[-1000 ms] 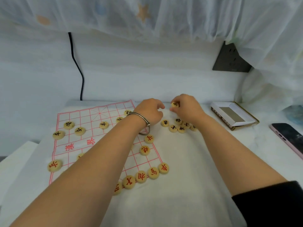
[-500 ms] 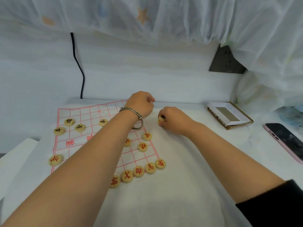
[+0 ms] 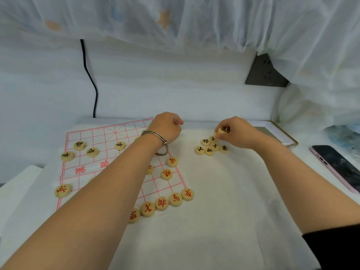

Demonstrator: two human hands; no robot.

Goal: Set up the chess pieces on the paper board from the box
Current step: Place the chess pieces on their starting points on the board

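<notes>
Several black-lettered pieces (image 3: 210,151) lie clustered just right of the paper board (image 3: 109,152), and I see my right hand (image 3: 236,133) pinching one more piece (image 3: 221,131) just above them. My left hand (image 3: 165,127) hovers curled over the board's far right corner; whether it holds anything, I can't tell.

Pale wall (image 3: 175,84), dark socket (image 3: 265,75), gauzy star-printed curtain (image 3: 194,22).

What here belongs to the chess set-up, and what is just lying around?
In the job: paper board, placed pieces, loose pieces, pinched piece in right hand, box.
Lying about: phone, wall socket, black cable.
</notes>
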